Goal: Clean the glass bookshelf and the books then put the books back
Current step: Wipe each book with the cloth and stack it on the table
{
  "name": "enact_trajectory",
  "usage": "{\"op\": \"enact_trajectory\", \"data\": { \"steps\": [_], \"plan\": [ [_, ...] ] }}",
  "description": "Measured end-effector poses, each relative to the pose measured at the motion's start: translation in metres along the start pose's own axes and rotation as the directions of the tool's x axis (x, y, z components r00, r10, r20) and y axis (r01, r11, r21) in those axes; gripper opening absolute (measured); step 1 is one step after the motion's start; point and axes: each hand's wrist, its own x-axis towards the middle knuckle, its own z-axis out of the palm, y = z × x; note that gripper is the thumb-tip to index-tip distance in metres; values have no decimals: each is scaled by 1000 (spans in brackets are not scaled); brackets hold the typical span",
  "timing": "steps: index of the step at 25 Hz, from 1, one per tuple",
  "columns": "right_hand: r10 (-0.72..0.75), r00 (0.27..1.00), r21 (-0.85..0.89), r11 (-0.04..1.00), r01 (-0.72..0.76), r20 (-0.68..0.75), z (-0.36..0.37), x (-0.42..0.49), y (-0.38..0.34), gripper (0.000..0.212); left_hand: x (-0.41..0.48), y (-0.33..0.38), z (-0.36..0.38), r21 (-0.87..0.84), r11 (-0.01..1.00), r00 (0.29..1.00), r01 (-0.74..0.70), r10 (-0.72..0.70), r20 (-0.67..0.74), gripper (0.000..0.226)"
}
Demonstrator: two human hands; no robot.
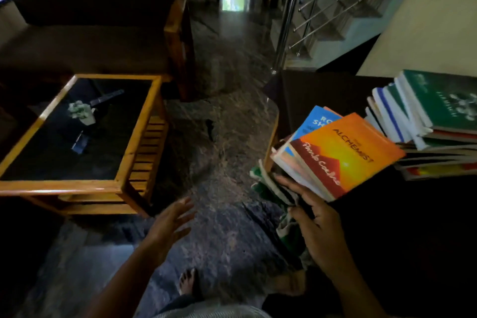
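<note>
The held books (353,152) sit at right of centre, a short stack tilted down toward the lower left. Their long axis runs from lower left to upper right, and the orange top cover's title end points to the upper right. A blue cover shows just under it; how many books are in the stack cannot be told.

The right hand (313,217) grips the stack's lower left edge, fingers curled under it, with a green and white cloth (265,186) bunched in the same hold and hanging below.

The left hand (169,222) holds nothing, its fingers spread wide over the floor (227,137) at lower centre.

A second pile (438,111) leans on a dark top (322,90) at the right edge.
</note>
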Motion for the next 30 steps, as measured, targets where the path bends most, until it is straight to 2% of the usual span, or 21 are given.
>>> {"op": "enact_trajectory", "data": {
  "steps": [4,7,10,13,15,18,21,23,26,27,30],
  "plan": [
    [-9,994,32,999,5,112,82,58,-12,45,49,38,-43,142,985,995,-97,96,14,23],
    [6,976,-73,997,10,218,146,105,-23,51,73,65,-93,131,980,989,-147,149,-9,22],
    [-3,921,-123,991,55,390,197,144,-27,50,93,75,-144,116,980,983,-164,172,-67,29],
    [-18,856,-159,980,116,516,219,174,-20,53,126,83,-163,172,978,986,-119,136,-92,28],
    [23,865,-178,981,76,501,216,201,-7,57,160,101,-154,216,968,990,-125,135,-33,24],
    [116,933,-201,978,-48,341,183,252,16,58,224,148,-106,394,882,966,-260,238,103,27],
    [194,977,-128,975,-182,87,131,304,28,58,298,206,-31,562,685,886,-463,339,317,34],
    [225,968,-41,972,-231,-111,86,339,30,55,342,249,43,604,531,803,-595,358,476,38],
    [228,904,-25,967,-254,-362,26,378,31,52,379,295,166,492,358,601,-794,332,728,42],
    [219,872,-27,966,-256,-437,10,385,31,52,388,300,203,443,358,546,-822,276,791,42],
    [226,752,-10,955,-296,-619,-28,391,27,54,398,308,299,364,544,486,-756,94,869,39]
  ]
}}
